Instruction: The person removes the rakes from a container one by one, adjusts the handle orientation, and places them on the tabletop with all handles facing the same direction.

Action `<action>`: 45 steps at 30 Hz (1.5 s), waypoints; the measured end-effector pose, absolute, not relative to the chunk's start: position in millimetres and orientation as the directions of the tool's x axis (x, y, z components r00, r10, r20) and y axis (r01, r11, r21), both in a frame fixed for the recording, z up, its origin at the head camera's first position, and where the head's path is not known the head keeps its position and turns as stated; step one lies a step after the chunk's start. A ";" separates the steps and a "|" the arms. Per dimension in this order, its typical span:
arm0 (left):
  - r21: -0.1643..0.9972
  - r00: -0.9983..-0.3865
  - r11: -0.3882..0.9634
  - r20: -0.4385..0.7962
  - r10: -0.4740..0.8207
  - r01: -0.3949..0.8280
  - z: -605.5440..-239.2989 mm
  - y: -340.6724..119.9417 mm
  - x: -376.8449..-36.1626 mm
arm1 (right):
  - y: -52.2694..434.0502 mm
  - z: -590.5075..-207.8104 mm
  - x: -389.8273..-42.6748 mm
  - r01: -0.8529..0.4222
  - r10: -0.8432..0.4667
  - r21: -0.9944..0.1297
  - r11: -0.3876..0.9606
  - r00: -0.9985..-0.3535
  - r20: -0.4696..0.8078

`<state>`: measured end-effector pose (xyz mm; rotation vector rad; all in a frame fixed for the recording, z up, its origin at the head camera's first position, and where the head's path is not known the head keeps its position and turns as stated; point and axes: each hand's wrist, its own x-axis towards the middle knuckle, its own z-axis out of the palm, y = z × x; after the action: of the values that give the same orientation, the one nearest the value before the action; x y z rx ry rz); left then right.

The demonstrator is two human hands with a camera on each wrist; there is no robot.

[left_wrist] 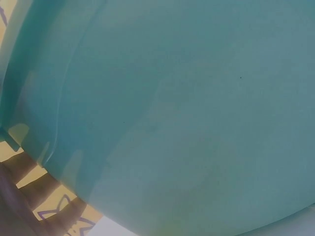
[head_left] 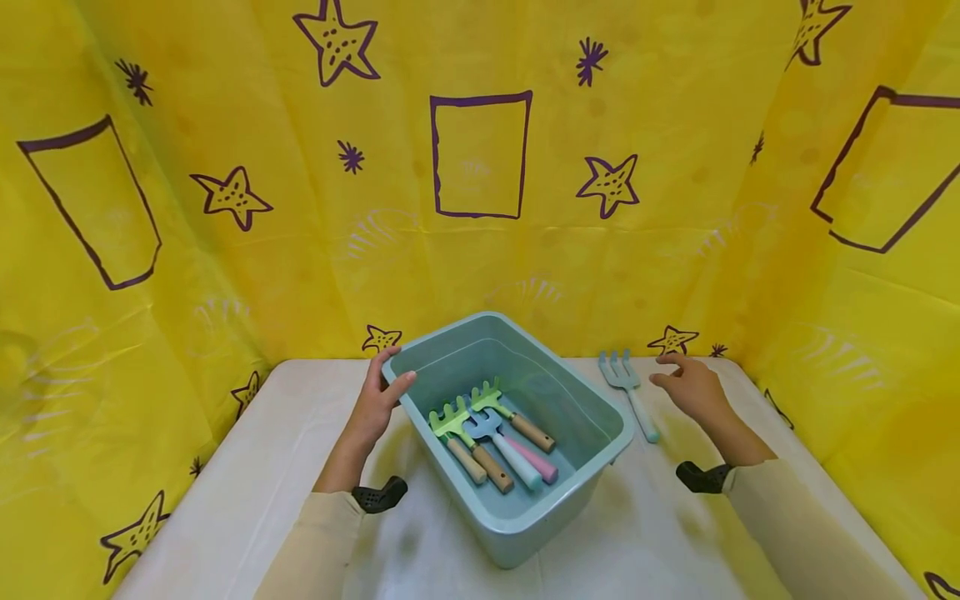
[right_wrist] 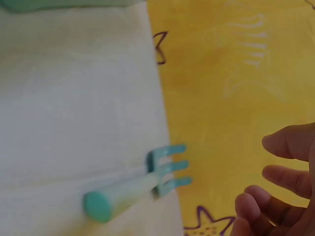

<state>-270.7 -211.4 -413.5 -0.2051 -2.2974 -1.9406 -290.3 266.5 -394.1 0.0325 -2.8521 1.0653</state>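
Left grip pinches the tub; right grip, loose and empty, hovers near the fork on the bench; best lift it by the middle, tub held steady

No text, label, brand or number can be read, on the tub, the fork or elsewhere. The only signs are drawings on the yellow cloth: spotted 5-armed stars in purple outline, 3 bare purple frames, the right one cut off in the head view, small purple bursts, and faint white fish-bone shapes. Parts of stars also show in both wrist views.
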 end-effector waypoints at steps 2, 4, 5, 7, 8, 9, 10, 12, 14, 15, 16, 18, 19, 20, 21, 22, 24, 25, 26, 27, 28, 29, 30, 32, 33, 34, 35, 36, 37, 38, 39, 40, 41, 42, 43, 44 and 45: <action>0.970 -0.984 0.165 0.180 0.013 0.180 -413.9 -212.5 -271.0 | 259.4 -383.3 -293.5 -0.053 0.017 -0.686 0.725 -0.995 0.095; 0.971 -0.984 0.164 0.176 0.007 0.174 -414.5 -213.1 -271.3 | 251.7 -373.3 -296.1 -0.053 0.015 -0.726 0.686 -0.996 0.087; 0.971 -0.985 0.164 0.174 0.007 0.173 -414.7 -213.3 -271.3 | 248.2 -368.7 -297.5 -0.056 0.012 -0.740 0.670 -0.996 0.086; 0.972 -0.985 0.161 0.171 0.005 0.169 -415.0 -213.2 -271.1 | 240.9 -359.1 -299.9 -0.064 0.001 -0.764 0.642 -0.996 0.084; 0.973 -0.985 0.159 0.171 0.004 0.169 -415.1 -213.0 -270.9 | 237.3 -354.1 -301.1 -0.070 -0.007 -0.772 0.632 -0.996 0.085; 0.973 -0.986 0.159 0.169 0.005 0.167 -415.1 -212.9 -270.6 | 233.8 -348.9 -302.4 -0.075 -0.015 -0.783 0.617 -0.996 0.083; 0.973 -0.986 0.160 0.167 0.005 0.166 -415.0 -212.7 -270.3 | 230.4 -343.4 -303.6 -0.079 -0.022 -0.791 0.606 -0.996 0.083; 0.974 -0.986 0.157 0.167 0.004 0.165 -414.8 -212.8 -269.8 | 223.5 -332.0 -306.3 -0.087 -0.041 -0.804 0.588 -0.996 0.078; 0.973 -0.986 0.158 0.168 0.005 0.167 -414.5 -213.2 -269.4 | 216.8 -320.7 -309.5 -0.093 -0.057 -0.811 0.578 -0.996 0.073; 0.973 -0.986 0.158 0.169 0.006 0.168 -414.4 -213.4 -269.4 | 213.3 -315.2 -311.0 -0.095 -0.064 -0.814 0.573 -0.995 0.071; 0.973 -0.985 0.158 0.171 0.005 0.170 -414.1 -213.6 -269.3 | 209.5 -309.6 -312.3 -0.096 -0.072 -0.818 0.567 -0.995 0.067; 0.972 -0.984 0.156 0.178 0.006 0.177 -413.7 -213.9 -269.3 | 201.3 -298.9 -315.2 -0.100 -0.089 -0.821 0.562 -0.994 0.060; 0.971 -0.984 0.158 0.179 0.005 0.177 -413.4 -214.1 -269.1 | 196.9 -293.7 -316.4 -0.105 -0.099 -0.823 0.558 -0.993 0.060; 0.971 -0.984 0.157 0.181 0.005 0.179 -413.2 -214.1 -268.9 | 192.2 -288.7 -317.4 -0.108 -0.110 -0.827 0.552 -0.992 0.056; 0.971 -0.983 0.156 0.183 0.005 0.182 -413.2 -214.1 -268.9 | 187.2 -283.9 -318.2 -0.114 -0.123 -0.831 0.545 -0.991 0.055; 0.970 -0.983 0.156 0.186 0.005 0.184 -413.3 -214.1 -268.8 | 182.1 -279.5 -319.0 -0.120 -0.134 -0.834 0.539 -0.989 0.056; 0.970 -0.982 0.155 0.188 0.004 0.186 -413.2 -214.0 -268.4 | 171.4 -272.1 -321.0 -0.128 -0.160 -0.839 0.529 -0.986 0.050; 0.970 -0.982 0.154 0.189 0.005 0.187 -413.2 -213.8 -268.0 | 165.9 -269.4 -322.0 -0.133 -0.171 -0.841 0.524 -0.984 0.049; 0.970 -0.982 0.153 0.190 0.005 0.189 -413.2 -213.8 -268.0 | 160.1 -267.3 -323.2 -0.134 -0.182 -0.844 0.519 -0.982 0.044; 0.970 -0.982 0.153 0.190 0.006 0.189 -413.3 -213.8 -268.0 | 154.3 -265.9 -324.6 -0.138 -0.195 -0.845 0.516 -0.980 0.041; 0.970 -0.982 0.153 0.190 0.004 0.188 -413.3 -213.7 -267.9 | 148.5 -265.1 -326.1 -0.139 -0.208 -0.846 0.514 -0.978 0.034; 0.971 -0.982 0.153 0.188 0.003 0.186 -413.2 -213.8 -268.0 | 142.5 -264.6 -327.5 -0.137 -0.221 -0.848 0.513 -0.975 0.024; 0.971 -0.982 0.153 0.187 0.002 0.185 -413.5 -213.8 -268.2 | 136.5 -264.8 -328.8 -0.134 -0.235 -0.850 0.510 -0.972 0.012; 0.971 -0.982 0.152 0.187 0.004 0.185 -413.9 -213.7 -268.7 | 125.0 -266.4 -330.6 -0.128 -0.269 -0.858 0.498 -0.963 -0.012; 0.971 -0.983 0.153 0.185 0.003 0.183 -414.2 -213.6 -268.7 | 119.4 -267.9 -331.7 -0.118 -0.284 -0.863 0.491 -0.958 -0.031; 0.971 -0.983 0.154 0.184 0.001 0.182 -414.3 -213.4 -268.8 | 113.9 -269.5 -332.4 -0.106 -0.301 -0.871 0.479 -0.952 -0.050; 0.972 -0.983 0.154 0.182 0.001 0.180 -414.3 -213.3 -268.8 | 108.4 -271.5 -333.0 -0.093 -0.317 -0.879 0.468 -0.946 -0.069; 0.972 -0.984 0.154 0.181 -0.001 0.178 -414.2 -213.0 -268.6 | 103.3 -273.8 -333.7 -0.080 -0.334 -0.886 0.456 -0.939 -0.087; 0.972 -0.984 0.154 0.181 0.001 0.179 -414.1 -213.0 -268.5 | 98.3 -276.3 -334.4 -0.064 -0.346 -0.895 0.441 -0.932 -0.104; 0.972 -0.984 0.154 0.178 -0.003 0.176 -414.1 -212.7 -268.5 | 93.6 -279.2 -335.2 -0.049 -0.357 -0.902 0.429 -0.926 -0.119; 0.972 -0.984 0.152 0.179 -0.002 0.176 -413.9 -212.7 -268.5 | 89.1 -281.9 -335.5 -0.037 -0.368 -0.908 0.418 -0.920 -0.132; 0.973 -0.984 0.150 0.179 0.000 0.177 -413.9 -212.6 -268.7 | 85.0 -285.1 -335.8 -0.028 -0.378 -0.912 0.409 -0.915 -0.141; 0.973 -0.984 0.148 0.179 0.004 0.178 -413.7 -212.4 -268.9 | 81.2 -288.4 -335.9 -0.020 -0.383 -0.915 0.404 -0.912 -0.149; 0.973 -0.983 0.144 0.182 0.008 0.181 -413.7 -212.2 -269.1 | 77.8 -292.0 -336.1 -0.008 -0.387 -0.919 0.394 -0.908 -0.158; 0.973 -0.983 0.143 0.183 0.010 0.183 -413.6 -211.9 -269.3 | 74.7 -295.9 -336.3 0.000 -0.394 -0.922 0.386 -0.904 -0.165; 0.973 -0.983 0.140 0.184 0.009 0.183 -413.5 -211.4 -269.4 | 71.9 -300.2 -336.5 0.005 -0.401 -0.923 0.385 -0.900 -0.172; 0.973 -0.983 0.139 0.184 0.010 0.184 -413.6 -211.1 -269.7 | 69.3 -304.5 -336.6 0.015 -0.406 -0.925 0.381 -0.895 -0.182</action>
<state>-269.7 -211.1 -413.6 -0.1951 -2.2662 -1.9691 -336.6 69.3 -304.5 0.4357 -2.9089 1.9552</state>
